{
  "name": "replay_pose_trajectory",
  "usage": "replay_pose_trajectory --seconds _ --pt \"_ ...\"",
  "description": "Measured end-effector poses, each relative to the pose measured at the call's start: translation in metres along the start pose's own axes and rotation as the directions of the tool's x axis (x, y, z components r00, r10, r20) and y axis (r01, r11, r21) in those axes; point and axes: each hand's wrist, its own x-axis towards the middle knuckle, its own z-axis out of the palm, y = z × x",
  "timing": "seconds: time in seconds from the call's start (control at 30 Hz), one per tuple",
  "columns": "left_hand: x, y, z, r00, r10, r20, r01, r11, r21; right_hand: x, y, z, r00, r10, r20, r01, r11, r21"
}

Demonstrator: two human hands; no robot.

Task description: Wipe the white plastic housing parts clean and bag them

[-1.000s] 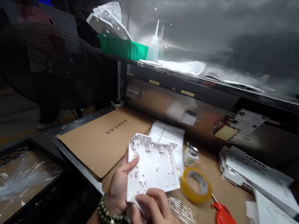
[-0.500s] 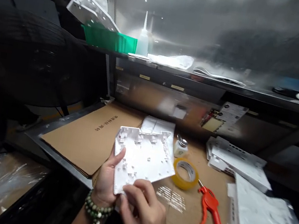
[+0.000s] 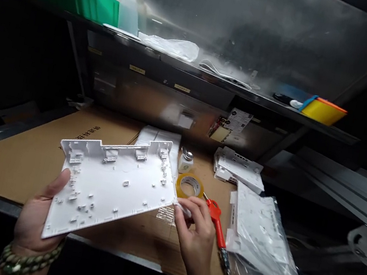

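A white plastic housing panel (image 3: 113,191), with clips and small posts on its inner face, is held tilted above the table. My left hand (image 3: 37,213), with a beaded bracelet at the wrist, grips it by the left edge, thumb on top. At the panel's right corner is my right hand (image 3: 196,234). Its thumb and fingers pinch a small white piece (image 3: 185,211) against that corner; whether this is cloth or something else is unclear. Just behind the right hand lie a roll of yellow tape (image 3: 180,184) and a red air blow gun (image 3: 219,224).
A small white pump bottle (image 3: 185,162) stands behind the tape. More white housings (image 3: 240,166) are stacked at the right, near a bagged one (image 3: 257,221). Cardboard (image 3: 24,152) covers the table. The shelf above carries a green bin (image 3: 93,3) and a squeeze bottle (image 3: 129,12).
The view has swung right and closer. The panel appears larger, turned and further left in my left hand. My right hand has gone from its near lower edge to its right corner.
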Motion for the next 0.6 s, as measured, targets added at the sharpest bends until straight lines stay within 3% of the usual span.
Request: replay_pose_trajectory --seconds 0.17,0.33,0.43,0.5,0.6 --pt "0.001 -0.003 -0.003 0.999 -0.014 -0.029 0.014 1.0 -0.006 -0.005 0.005 0.005 1.0 0.002 -0.005 -0.002 1.0 -0.005" --pt "-0.001 0.006 -0.014 0.999 -0.019 -0.045 0.02 0.999 0.032 -0.001 0.016 0.003 0.988 -0.003 0.153 0.003 1.0 0.001" --pt "-0.008 0.025 -0.043 0.981 -0.181 -0.073 0.188 0.977 0.104 0.012 0.015 -0.002 0.996 0.068 0.056 -0.068 0.998 -0.009" --pt "-0.014 0.037 -0.067 0.928 -0.359 -0.097 0.37 0.917 0.149 0.023 0.006 -0.004 0.996 0.077 -0.037 -0.075 0.996 0.055" --pt "-0.022 0.044 -0.089 0.886 -0.438 -0.152 0.458 0.878 0.138 0.035 -0.01 0.001 0.996 0.011 -0.091 0.001 0.991 0.131"
